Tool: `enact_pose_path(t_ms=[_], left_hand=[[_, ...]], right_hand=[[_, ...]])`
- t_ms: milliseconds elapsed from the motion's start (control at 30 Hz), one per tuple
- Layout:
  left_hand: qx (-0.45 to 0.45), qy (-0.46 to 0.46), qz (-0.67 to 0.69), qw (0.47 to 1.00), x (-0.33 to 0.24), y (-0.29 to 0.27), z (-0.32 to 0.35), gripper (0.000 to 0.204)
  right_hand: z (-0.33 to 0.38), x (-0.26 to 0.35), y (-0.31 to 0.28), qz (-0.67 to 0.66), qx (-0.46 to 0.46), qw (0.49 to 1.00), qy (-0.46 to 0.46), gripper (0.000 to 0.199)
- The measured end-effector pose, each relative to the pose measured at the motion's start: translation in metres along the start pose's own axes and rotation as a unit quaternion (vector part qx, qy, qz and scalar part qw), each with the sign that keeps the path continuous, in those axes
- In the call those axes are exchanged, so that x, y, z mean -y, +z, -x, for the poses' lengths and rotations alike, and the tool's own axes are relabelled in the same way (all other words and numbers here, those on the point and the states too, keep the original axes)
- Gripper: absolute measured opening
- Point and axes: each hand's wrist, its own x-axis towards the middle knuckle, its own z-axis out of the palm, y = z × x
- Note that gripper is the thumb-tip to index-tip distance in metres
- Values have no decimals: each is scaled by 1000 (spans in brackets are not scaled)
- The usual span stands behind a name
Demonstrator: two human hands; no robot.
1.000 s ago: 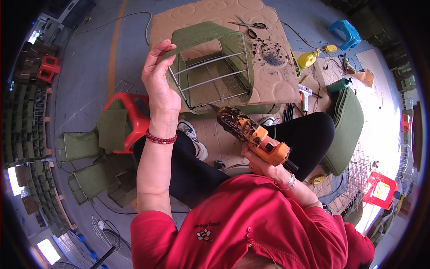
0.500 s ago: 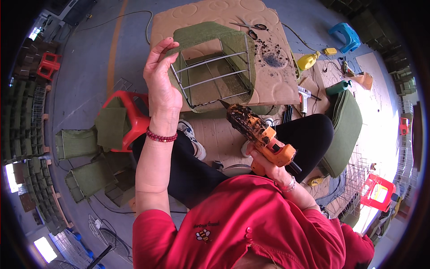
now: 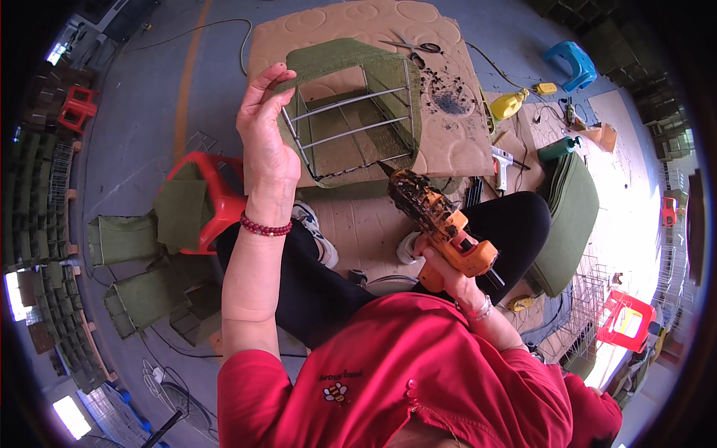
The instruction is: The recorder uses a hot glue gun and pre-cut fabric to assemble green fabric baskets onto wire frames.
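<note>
My left hand (image 3: 265,134) holds the left edge of a wire frame basket (image 3: 351,127) wrapped in green felt, which rests on a tan cardboard sheet (image 3: 448,134). My right hand (image 3: 447,270) grips the handle of an orange glue gun (image 3: 441,224), its grimy nozzle pointing up-left at the basket's lower right corner. A red bead bracelet is on my left wrist. I am seated, with black trousers and a red shirt low in the view.
Scissors (image 3: 414,45) lie at the top of the cardboard. A red stool (image 3: 216,201) with green felt stands to the left, a stack of green felt sheets (image 3: 571,216) to the right. A yellow bottle (image 3: 510,104), blue stool (image 3: 571,63) and second glue gun (image 3: 500,164) sit nearby.
The glue gun has moved up and to the left, bringing its nozzle close to the basket's lower right corner. My left hand keeps its hold on the basket.
</note>
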Motion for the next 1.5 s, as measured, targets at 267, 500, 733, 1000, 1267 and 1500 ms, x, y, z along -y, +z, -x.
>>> enact_pose_path(t_ms=[267,500,733,1000,1267,1500], left_hand=[[-1,2,6,1000,0,0,-1,30],[-9,5,-3,1000,0,4,1,31],[-3,23,-23,999,1,7,3,33],[11,26,16,999,1,25,12,31],[12,22,43,999,1,28,13,29],[16,21,48,998,0,28,13,28]], right_hand=[[3,0,0,-33,-31,999,-20,18],[6,-4,-3,-2,-50,998,-31,12],[9,2,-2,25,-88,995,-27,11],[10,-2,-10,57,-118,991,-34,9],[16,5,-7,101,-153,983,-30,6],[17,4,-8,120,-145,981,-54,7]])
